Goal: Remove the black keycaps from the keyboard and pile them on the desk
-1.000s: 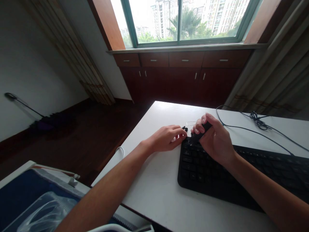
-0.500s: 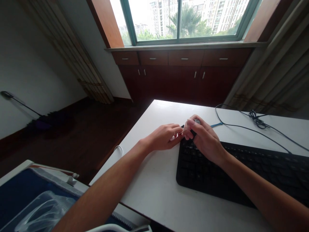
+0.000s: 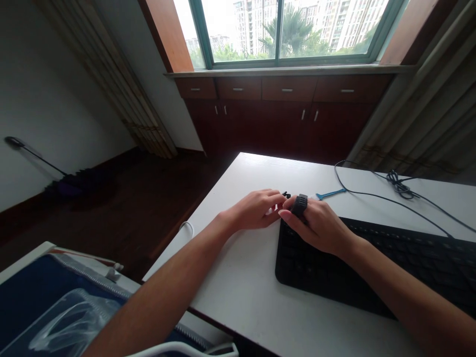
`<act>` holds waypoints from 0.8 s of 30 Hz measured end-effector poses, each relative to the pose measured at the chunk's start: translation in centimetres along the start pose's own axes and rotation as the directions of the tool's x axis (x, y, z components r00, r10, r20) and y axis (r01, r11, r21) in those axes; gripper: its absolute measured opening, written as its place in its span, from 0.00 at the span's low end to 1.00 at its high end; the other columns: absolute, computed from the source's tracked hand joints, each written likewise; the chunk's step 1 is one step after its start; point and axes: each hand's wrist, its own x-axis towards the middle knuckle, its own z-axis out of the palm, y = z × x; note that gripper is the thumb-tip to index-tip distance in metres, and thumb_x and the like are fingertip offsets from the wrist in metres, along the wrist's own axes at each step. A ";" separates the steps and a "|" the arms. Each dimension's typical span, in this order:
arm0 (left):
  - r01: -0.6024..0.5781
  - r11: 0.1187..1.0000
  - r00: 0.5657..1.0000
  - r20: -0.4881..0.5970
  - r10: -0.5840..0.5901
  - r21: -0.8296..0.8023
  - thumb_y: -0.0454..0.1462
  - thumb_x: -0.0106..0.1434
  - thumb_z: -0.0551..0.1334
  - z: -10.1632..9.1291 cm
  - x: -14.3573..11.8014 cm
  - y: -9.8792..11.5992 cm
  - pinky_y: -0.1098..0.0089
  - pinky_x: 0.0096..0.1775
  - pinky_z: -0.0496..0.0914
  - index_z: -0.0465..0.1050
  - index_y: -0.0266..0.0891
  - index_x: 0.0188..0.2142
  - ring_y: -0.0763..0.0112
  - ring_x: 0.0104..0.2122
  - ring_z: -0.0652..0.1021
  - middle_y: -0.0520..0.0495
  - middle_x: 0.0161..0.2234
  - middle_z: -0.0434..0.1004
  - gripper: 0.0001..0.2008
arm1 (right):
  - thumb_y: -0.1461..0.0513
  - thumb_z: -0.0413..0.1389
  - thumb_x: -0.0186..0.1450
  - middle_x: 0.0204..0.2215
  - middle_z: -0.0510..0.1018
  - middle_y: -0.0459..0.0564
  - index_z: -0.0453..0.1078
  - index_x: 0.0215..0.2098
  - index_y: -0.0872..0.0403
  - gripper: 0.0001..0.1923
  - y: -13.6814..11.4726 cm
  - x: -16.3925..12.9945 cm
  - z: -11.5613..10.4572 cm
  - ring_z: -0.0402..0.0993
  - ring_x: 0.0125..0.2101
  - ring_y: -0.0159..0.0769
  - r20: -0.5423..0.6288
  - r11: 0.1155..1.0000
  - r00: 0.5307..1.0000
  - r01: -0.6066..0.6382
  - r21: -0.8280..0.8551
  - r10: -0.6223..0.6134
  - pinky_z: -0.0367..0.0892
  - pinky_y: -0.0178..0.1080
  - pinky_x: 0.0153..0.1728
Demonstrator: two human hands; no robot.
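Note:
At the keyboard's far left corner, my left hand point(image 3: 260, 209) rests on the white table with its fingers curled inward. Whatever its fingertips hold is hidden. Small black pieces point(image 3: 286, 195) show just beyond those fingertips. My right hand point(image 3: 322, 223) is over the left end of the black keyboard point(image 3: 372, 267), palm down, its fingers bent and close together near the left fingertips. A black ribbed band-like piece point(image 3: 300, 202) sits over its index finger. What is under the right fingers cannot be seen. Behind that hand lies a small blue brush point(image 3: 332, 194) with pale bristles.
A black cable point(image 3: 397, 185) lies coiled and looped across the back right of the white table point(image 3: 238, 277). A pale cord loop point(image 3: 187, 227) is at the left edge. Lower left stands a blue-lined container point(image 3: 26, 282) holding clear plastic.
My right hand has turned from thumb side up to palm down, lowering its fingers. The black band and blue brush show more fully. My left hand stays in nearly the same place.

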 end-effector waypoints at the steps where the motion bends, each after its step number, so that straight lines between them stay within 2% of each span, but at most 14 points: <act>1: 0.000 1.000 1.000 0.003 0.000 -0.004 0.36 0.68 0.57 0.0 0.0 0.0 0.70 0.35 0.68 0.68 0.37 0.34 0.70 0.32 0.73 0.47 0.33 0.72 0.06 | 0.56 0.53 0.71 0.30 0.74 0.49 0.67 0.40 0.53 0.08 0.0 0.0 0.0 0.68 0.28 0.36 0.024 1.000 1.000 0.008 -0.008 -0.008 0.64 0.40 0.31; 7: 0.008 0.999 1.000 -0.014 -0.008 -0.031 0.37 0.69 0.57 0.2 0.0 0.0 0.68 0.37 0.70 0.71 0.38 0.38 0.67 0.34 0.74 0.45 0.34 0.74 0.06 | 0.56 0.53 0.71 0.34 0.79 0.52 0.67 0.40 0.53 0.08 0.3 -0.3 0.3 0.74 0.30 0.39 -0.042 0.999 0.999 0.013 -0.039 -0.015 0.68 0.42 0.34; 10: -0.010 0.987 0.999 -0.037 0.004 -0.161 0.34 0.67 0.55 0.0 -0.1 0.1 0.62 0.48 0.71 0.72 0.38 0.42 0.60 0.45 0.75 0.41 0.44 0.76 0.08 | 0.56 0.53 0.71 0.36 0.80 0.54 0.68 0.41 0.52 0.08 0.4 -0.4 0.6 0.77 0.33 0.42 -0.112 0.998 0.992 0.045 -0.047 -0.050 0.71 0.44 0.35; 13: -0.068 0.925 0.996 0.022 0.083 -0.374 0.33 0.61 0.55 -0.5 -0.3 0.2 0.57 0.56 0.68 0.70 0.38 0.51 0.53 0.54 0.73 0.39 0.55 0.71 0.18 | 0.56 0.53 0.71 0.37 0.80 0.55 0.68 0.40 0.53 0.08 0.4 -0.4 0.9 0.78 0.35 0.43 -0.155 0.995 0.985 0.062 -0.075 -0.073 0.72 0.44 0.36; 16: -0.080 0.907 0.987 0.094 0.130 -0.413 0.37 0.58 0.59 -0.8 -0.5 0.3 0.55 0.55 0.69 0.68 0.37 0.55 0.49 0.53 0.74 0.37 0.56 0.70 0.24 | 0.57 0.52 0.71 0.35 0.80 0.56 0.68 0.40 0.53 0.08 0.5 -0.4 0.8 0.78 0.34 0.43 -0.175 0.994 0.981 0.069 -0.087 -0.083 0.71 0.44 0.36; 18: -0.087 0.931 0.989 0.084 0.124 -0.355 0.39 0.59 0.62 -0.8 -0.5 0.5 0.55 0.54 0.70 0.68 0.36 0.55 0.50 0.52 0.74 0.36 0.55 0.70 0.25 | 0.57 0.51 0.72 0.35 0.79 0.55 0.67 0.41 0.54 0.09 0.7 -0.4 0.5 0.77 0.34 0.42 -0.178 0.997 0.983 0.028 -0.070 -0.041 0.70 0.44 0.36; 21: -0.108 0.950 0.993 0.020 0.118 -0.292 0.41 0.61 0.63 -0.6 -0.5 0.7 0.58 0.53 0.70 0.68 0.35 0.54 0.54 0.50 0.75 0.35 0.52 0.72 0.23 | 0.56 0.49 0.73 0.31 0.77 0.51 0.66 0.42 0.53 0.10 0.8 -0.3 -0.1 0.73 0.29 0.38 -0.187 0.995 0.978 -0.094 -0.017 0.089 0.67 0.42 0.32; 24: -0.102 0.958 0.995 -0.024 0.100 -0.269 0.41 0.61 0.64 -0.6 -0.5 0.9 0.60 0.50 0.72 0.69 0.35 0.53 0.58 0.46 0.75 0.36 0.49 0.73 0.22 | 0.53 0.52 0.71 0.27 0.75 0.47 0.66 0.41 0.53 0.11 1.0 0.0 -0.9 0.69 0.24 0.35 -0.188 0.980 0.962 -0.195 0.036 0.198 0.64 0.39 0.28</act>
